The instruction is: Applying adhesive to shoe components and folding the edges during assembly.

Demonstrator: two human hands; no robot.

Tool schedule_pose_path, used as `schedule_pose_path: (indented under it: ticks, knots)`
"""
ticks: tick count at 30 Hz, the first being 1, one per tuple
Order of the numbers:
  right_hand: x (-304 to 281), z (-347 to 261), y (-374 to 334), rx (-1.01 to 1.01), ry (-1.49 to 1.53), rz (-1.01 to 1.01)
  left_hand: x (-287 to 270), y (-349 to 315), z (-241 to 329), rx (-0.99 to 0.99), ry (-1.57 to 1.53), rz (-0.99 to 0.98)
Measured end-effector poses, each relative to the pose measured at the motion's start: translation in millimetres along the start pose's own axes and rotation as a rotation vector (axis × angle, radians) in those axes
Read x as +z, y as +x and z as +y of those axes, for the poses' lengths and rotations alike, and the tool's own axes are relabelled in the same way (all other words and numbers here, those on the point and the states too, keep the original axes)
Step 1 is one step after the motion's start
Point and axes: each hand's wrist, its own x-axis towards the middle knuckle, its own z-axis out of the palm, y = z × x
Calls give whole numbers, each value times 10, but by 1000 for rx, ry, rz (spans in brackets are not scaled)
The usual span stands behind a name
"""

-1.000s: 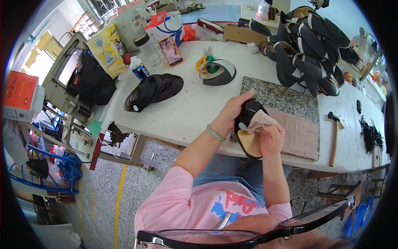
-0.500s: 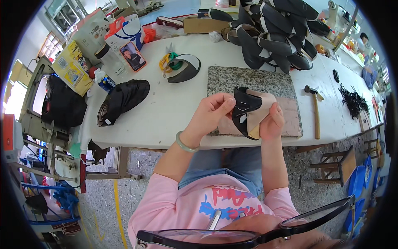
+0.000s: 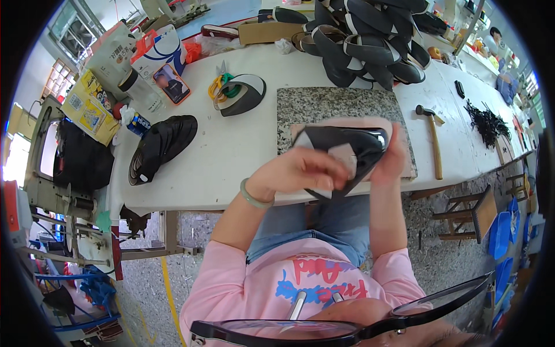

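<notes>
My right grip [image 3: 394, 159] wraps the black shoe upper [image 3: 361, 157] over the granite slab [image 3: 341, 103]; blur hides whether my left grip [image 3: 302, 170], curled against it, pinches anything. I'd brace firmly right, working lightly left.

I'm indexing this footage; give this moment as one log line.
right hand: holding black shoe piece | left hand: at it, fingers blurred | stone slab: on table | hammer: right of slab
</notes>
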Motion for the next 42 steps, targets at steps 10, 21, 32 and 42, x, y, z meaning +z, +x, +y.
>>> schedule_pose_path:
  ticks: [10, 21, 32, 42]
  knots:
    - [172, -238, 29, -9, -282, 35, 165, 105, 21, 102, -155, 357]
    - [485, 89, 116, -219, -543, 483, 120, -268, -149, 340, 919, 868]
    - [458, -307, 257, -270, -384, 350, -130, -1696, 210, -259, 1265, 918]
    - [627, 171, 82, 103, -284, 225, 226, -160, -21, 220, -194, 652]
